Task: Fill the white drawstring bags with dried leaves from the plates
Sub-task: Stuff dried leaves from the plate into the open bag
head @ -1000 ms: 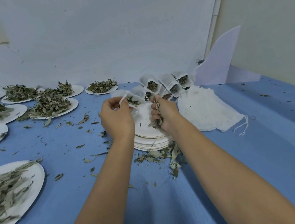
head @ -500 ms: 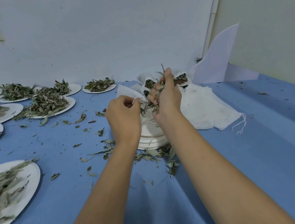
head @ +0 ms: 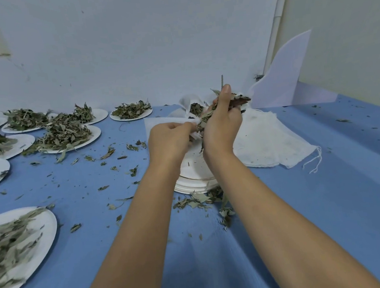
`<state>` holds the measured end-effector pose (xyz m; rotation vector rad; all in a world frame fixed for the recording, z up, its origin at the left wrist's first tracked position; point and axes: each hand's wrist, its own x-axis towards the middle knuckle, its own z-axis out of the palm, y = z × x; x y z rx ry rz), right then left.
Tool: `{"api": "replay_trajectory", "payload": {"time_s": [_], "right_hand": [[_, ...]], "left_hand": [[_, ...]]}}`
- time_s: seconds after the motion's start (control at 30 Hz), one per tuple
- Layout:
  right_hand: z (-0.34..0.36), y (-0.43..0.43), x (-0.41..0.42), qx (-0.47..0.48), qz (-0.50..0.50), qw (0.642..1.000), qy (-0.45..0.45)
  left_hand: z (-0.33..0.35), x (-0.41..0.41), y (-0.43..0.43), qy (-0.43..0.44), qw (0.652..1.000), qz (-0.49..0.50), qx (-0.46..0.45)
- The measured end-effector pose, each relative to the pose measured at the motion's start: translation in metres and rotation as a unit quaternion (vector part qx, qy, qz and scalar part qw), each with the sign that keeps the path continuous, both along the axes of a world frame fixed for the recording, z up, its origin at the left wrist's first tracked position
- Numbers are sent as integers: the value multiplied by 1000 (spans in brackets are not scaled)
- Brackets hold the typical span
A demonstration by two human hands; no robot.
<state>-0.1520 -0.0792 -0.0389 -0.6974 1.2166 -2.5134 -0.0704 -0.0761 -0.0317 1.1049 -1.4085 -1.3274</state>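
My left hand (head: 169,141) pinches the rim of a small white drawstring bag (head: 160,123) and holds it above a stack of empty white plates (head: 195,177). My right hand (head: 222,127) grips a bunch of dried leaves (head: 207,117) right at the bag's mouth, thumb pointing up. Behind my hands stand filled bags (head: 192,105) with leaves showing in their open tops. A pile of flat empty white bags (head: 268,142) lies to the right, loose strings trailing off its corner.
Plates heaped with dried leaves (head: 66,136) fill the back left of the blue table (head: 325,201). Another leafy plate (head: 19,243) sits at the near left. Loose leaves (head: 200,202) lie scattered before the plate stack. A white curved board (head: 286,77) leans at the back right.
My right hand has lifted a bunch of leaves off the plate stack up to the bag's mouth. My left hand has kept hold of the bag and shifted slightly right.
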Motion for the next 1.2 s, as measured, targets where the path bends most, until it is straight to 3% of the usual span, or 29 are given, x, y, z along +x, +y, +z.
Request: {"api": "replay_trajectory", "payload": {"time_s": [0.23, 0.6, 0.9, 1.2], "right_hand": [[-7, -1, 1, 43, -20, 996, 72], [-11, 8, 10, 87, -15, 976, 198], [-14, 7, 5, 130, -14, 955, 266], [-20, 5, 7, 119, 82, 969, 199]], "left_hand": [[2, -2, 0, 114, 985, -65, 108], [1, 0, -8, 296, 917, -74, 258], [-4, -8, -4, 250, 947, -111, 167], [-12, -8, -3, 241, 953, -114, 141]]}}
